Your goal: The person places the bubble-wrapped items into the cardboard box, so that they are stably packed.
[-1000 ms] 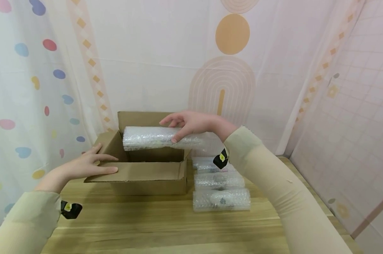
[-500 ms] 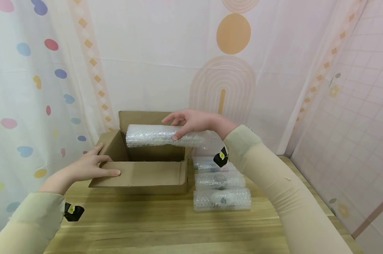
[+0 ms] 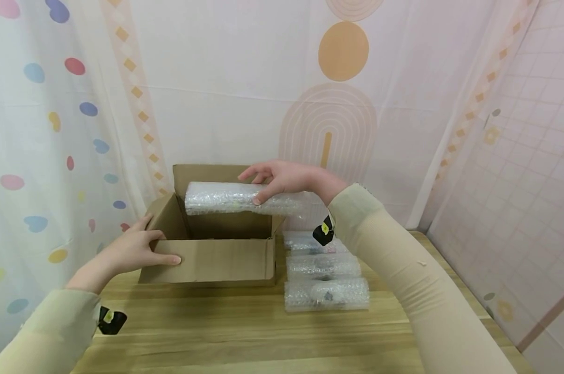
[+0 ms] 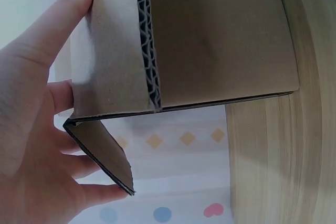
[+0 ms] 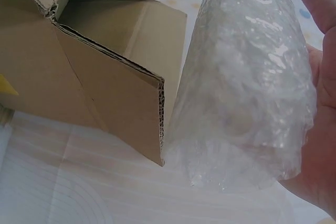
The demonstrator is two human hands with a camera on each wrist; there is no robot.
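An open brown cardboard box stands on the wooden table. My right hand holds a long bubble-wrapped roll level above the box's opening, thumb under it and fingers over the top; in the right wrist view the roll fills my palm beside a box flap. My left hand grips the box's near left corner, thumb on the front flap and fingers round the side flap. In the left wrist view my fingers wrap the corrugated flap edge.
Three more bubble-wrapped rolls lie side by side on the table just right of the box. Patterned curtains hang close behind and on both sides. Bare wood runs along the table's front.
My left hand has slid right along the front flap and tipped it up closer to the box. The roll has risen slightly and stays above the opening.
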